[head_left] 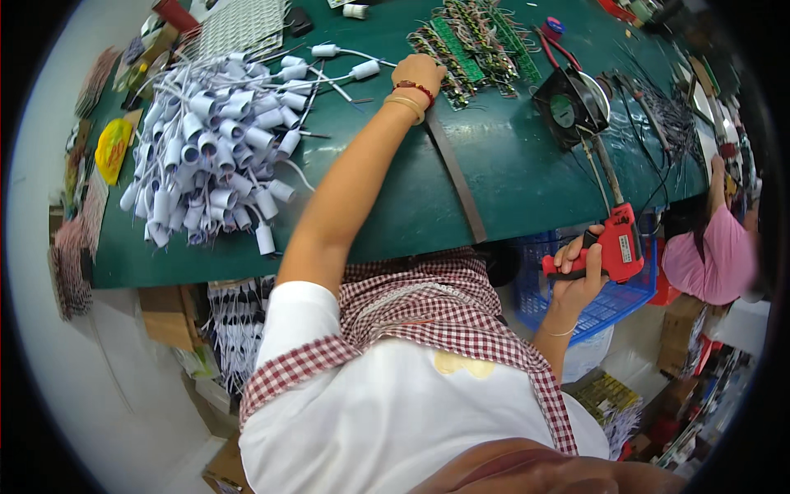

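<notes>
On green table [428,206]: left hand [418,72] curled, resting on circuit boards [473,45], beside white sockets [218,140]. Right hand [576,272] grips red solder gun [613,247].

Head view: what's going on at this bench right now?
A person sits at a green table. The left hand reaches out to a batch of circuit boards at the far side. The right hand grips a red soldering gun off the table's near edge, its tip pointing toward a small black fan. A heap of white sockets with wires lies to the left. Another person in pink sits at the right.
</notes>
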Available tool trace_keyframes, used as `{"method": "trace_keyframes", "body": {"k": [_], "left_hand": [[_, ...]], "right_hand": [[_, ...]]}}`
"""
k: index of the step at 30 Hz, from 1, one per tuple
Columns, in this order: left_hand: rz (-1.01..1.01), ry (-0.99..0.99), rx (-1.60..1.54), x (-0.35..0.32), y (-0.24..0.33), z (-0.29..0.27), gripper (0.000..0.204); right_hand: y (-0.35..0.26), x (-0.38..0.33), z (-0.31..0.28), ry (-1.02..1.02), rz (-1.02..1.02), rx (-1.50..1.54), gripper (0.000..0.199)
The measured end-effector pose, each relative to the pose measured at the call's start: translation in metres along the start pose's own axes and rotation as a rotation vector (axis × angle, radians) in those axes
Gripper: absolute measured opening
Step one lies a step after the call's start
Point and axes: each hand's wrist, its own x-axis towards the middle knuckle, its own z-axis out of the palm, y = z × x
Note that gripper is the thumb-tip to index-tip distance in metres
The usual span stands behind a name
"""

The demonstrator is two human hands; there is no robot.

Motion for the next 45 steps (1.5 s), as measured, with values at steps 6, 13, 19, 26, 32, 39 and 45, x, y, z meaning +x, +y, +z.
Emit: {"method": "trace_keyframes", "body": {"k": [6,13,19,26,32,39,45], "left_hand": [[-0.157,0.103,-0.073,0.011,0.021,0.030,0.045],[-0.417,0.139,-0.563,0.049,0.003,0.048,0.031],[-0.339,-0.274,-1.254,0.001,-0.021,0.004,0.018],[0.081,-0.386,-1.262,-0.154,0.018,-0.067,0.029],[0.217,-0.267,-0.992,-0.234,0.035,-0.060,0.056],[0.082,-0.770,-1.630,-0.246,0.006,-0.062,0.067],[0.042,-0.600,-1.717,-0.249,-0.006,-0.061,0.053]], "right_hand": [[0.010,0.011,-0.002,0.056,0.021,-0.003,0.025],[0.008,0.027,0.026,-0.019,0.027,0.069,0.025],[0.000,0.016,0.022,-0.019,0.035,0.037,0.025],[0.008,0.033,0.076,0.078,0.065,-0.178,0.031],[0.018,0.029,0.119,-0.157,0.119,-0.314,0.041],[0.016,0.026,0.111,-0.123,0.325,-0.347,0.035],[0.031,0.038,0.082,0.031,0.082,-0.344,0.028]]}}
